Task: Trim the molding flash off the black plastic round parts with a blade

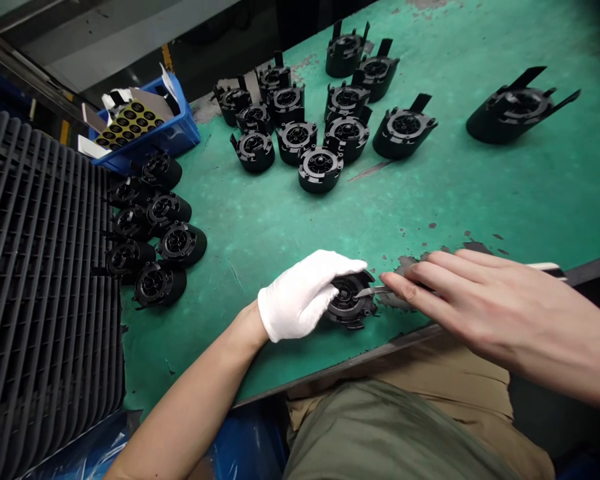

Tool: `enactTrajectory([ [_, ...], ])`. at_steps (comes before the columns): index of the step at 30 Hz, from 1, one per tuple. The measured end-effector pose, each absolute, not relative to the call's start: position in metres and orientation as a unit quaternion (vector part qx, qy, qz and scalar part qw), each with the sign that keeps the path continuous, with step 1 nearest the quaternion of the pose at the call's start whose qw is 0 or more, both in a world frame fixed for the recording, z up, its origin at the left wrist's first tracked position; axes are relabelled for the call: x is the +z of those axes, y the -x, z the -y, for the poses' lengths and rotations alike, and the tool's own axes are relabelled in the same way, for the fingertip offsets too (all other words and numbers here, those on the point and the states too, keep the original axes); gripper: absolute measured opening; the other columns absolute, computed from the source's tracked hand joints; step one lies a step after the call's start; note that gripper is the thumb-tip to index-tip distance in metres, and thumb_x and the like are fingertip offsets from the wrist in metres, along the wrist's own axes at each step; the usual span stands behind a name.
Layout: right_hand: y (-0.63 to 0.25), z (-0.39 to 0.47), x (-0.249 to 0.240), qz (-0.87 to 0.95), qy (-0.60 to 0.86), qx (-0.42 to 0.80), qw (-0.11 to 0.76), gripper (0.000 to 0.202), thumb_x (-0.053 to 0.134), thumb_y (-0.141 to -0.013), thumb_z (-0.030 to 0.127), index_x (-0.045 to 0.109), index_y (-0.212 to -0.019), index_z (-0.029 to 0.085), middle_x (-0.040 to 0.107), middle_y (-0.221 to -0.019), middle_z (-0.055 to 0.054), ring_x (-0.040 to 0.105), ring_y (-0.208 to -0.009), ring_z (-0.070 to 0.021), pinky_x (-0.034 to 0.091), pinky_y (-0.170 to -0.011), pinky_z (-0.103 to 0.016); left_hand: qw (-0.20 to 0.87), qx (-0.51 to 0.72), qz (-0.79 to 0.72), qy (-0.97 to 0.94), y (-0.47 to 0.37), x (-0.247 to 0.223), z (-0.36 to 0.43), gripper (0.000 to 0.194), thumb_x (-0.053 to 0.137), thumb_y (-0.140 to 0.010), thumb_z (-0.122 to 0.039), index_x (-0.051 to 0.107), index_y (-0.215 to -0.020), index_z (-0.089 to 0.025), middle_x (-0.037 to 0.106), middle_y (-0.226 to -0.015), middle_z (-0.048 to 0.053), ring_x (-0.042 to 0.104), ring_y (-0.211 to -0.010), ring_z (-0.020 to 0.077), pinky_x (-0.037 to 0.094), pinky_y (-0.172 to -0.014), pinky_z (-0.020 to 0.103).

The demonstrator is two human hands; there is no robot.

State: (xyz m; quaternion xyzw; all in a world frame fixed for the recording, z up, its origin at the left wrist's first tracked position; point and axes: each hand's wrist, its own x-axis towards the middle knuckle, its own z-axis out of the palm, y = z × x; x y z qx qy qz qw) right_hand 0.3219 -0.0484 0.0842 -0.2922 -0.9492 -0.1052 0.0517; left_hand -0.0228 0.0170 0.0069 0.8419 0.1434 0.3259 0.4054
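My left hand (300,293), in a white glove, is closed around the side of a round black plastic housing (347,300) near the front edge of the table. Clips and ribs show on the housing's upturned face. My bare right hand (460,293) grips a knife (373,291) with a slim metal blade. The blade's tip reaches over the face of the housing, close to its centre. Most of the knife's handle is hidden by my fingers; a pale end with a dark stripe sticks out behind the hand.
Several similar black housings (320,170) stand at the back of the green table (260,220), with one housing (513,113) apart at the right. More housings (160,283) cluster at the left beside stacked black grid trays (40,267). A blue bin (180,127) holds a sheet of round stickers (127,125).
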Motion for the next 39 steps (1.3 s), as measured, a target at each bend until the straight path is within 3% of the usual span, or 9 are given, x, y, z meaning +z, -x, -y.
enactTrajectory([
  [5, -0.319, 0.056, 0.097, 0.949, 0.287, -0.131, 0.020, 0.060, 0.046, -0.107, -0.004, 0.076, -0.158, 0.005, 0.085, -0.122, -0.020, 0.072, -0.103, -0.0339, 0.058, -0.089, -0.049, 0.402, 0.315, -0.150, -0.846, 0.022, 0.006, -0.017, 0.059, 0.055, -0.130, -0.034, 0.055, -0.189, -0.028, 0.081, -0.174, 0.020, 0.081, -0.156, 0.0387, 0.063, -0.142, 0.066],
  [10, -0.311, 0.073, 0.096, 0.937, 0.320, -0.139, 0.002, 0.063, 0.050, -0.105, 0.000, 0.076, -0.162, 0.011, 0.081, -0.104, -0.014, 0.071, -0.093, -0.0342, 0.061, -0.081, -0.049, 0.394, 0.318, -0.159, -0.847, 0.022, 0.005, -0.016, 0.058, 0.054, -0.131, -0.033, 0.056, -0.189, -0.028, 0.081, -0.173, 0.020, 0.081, -0.155, 0.0382, 0.063, -0.142, 0.068],
  [17, -0.290, 0.097, 0.095, 0.910, 0.378, -0.165, 0.031, 0.063, 0.049, -0.096, -0.014, 0.075, -0.153, -0.002, 0.073, -0.094, -0.010, 0.068, -0.084, -0.0297, 0.061, -0.078, -0.046, 0.388, 0.322, -0.161, -0.848, 0.021, 0.005, -0.015, 0.057, 0.054, -0.130, -0.029, 0.057, -0.187, -0.027, 0.081, -0.172, 0.020, 0.081, -0.154, 0.0371, 0.064, -0.141, 0.066],
  [27, -0.283, 0.114, 0.080, 0.883, 0.447, -0.069, 0.125, 0.053, 0.046, -0.112, -0.009, 0.074, -0.155, 0.006, 0.075, -0.098, -0.008, 0.073, -0.082, -0.0251, 0.057, -0.074, -0.039, 0.399, 0.309, -0.172, -0.846, 0.025, 0.005, -0.013, 0.057, 0.052, -0.132, -0.032, 0.056, -0.189, -0.028, 0.078, -0.176, 0.021, 0.077, -0.161, 0.0385, 0.063, -0.142, 0.066],
  [30, -0.286, 0.118, 0.075, 0.869, 0.467, -0.006, 0.165, 0.035, 0.053, -0.126, 0.009, 0.073, -0.155, 0.010, 0.080, -0.104, -0.008, 0.077, -0.080, -0.0228, 0.056, -0.069, -0.037, 0.390, 0.318, -0.187, -0.844, 0.024, 0.007, -0.012, 0.057, 0.054, -0.131, -0.031, 0.058, -0.187, -0.027, 0.080, -0.170, 0.021, 0.078, -0.153, 0.0376, 0.066, -0.136, 0.062],
  [33, -0.286, 0.128, 0.065, 0.835, 0.510, 0.052, 0.199, 0.030, 0.061, -0.132, 0.026, 0.071, -0.158, 0.016, 0.083, -0.112, -0.007, 0.083, -0.081, -0.0217, 0.062, -0.072, -0.036, 0.350, 0.314, -0.225, -0.854, 0.021, 0.009, -0.008, 0.054, 0.056, -0.127, -0.033, 0.066, -0.179, -0.022, 0.083, -0.151, 0.021, 0.078, -0.137, 0.0378, 0.069, -0.126, 0.062],
  [36, -0.285, 0.138, 0.055, 0.804, 0.545, 0.099, 0.214, 0.037, 0.065, -0.131, 0.026, 0.066, -0.167, 0.022, 0.087, -0.126, -0.009, 0.091, -0.096, -0.0249, 0.068, -0.080, -0.038, 0.317, 0.296, -0.278, -0.857, 0.015, 0.011, -0.003, 0.056, 0.068, -0.121, -0.047, 0.073, -0.169, -0.021, 0.084, -0.134, 0.018, 0.078, -0.128, 0.0392, 0.071, -0.119, 0.064],
  [39, -0.286, 0.140, 0.054, 0.799, 0.556, 0.093, 0.210, 0.047, 0.065, -0.130, 0.024, 0.061, -0.176, 0.023, 0.088, -0.132, -0.009, 0.092, -0.103, -0.0272, 0.069, -0.085, -0.040, 0.321, 0.247, -0.320, -0.856, 0.009, 0.013, -0.001, 0.091, 0.094, -0.102, -0.083, 0.073, -0.169, -0.023, 0.085, -0.131, 0.016, 0.079, -0.122, 0.0405, 0.073, -0.116, 0.064],
])
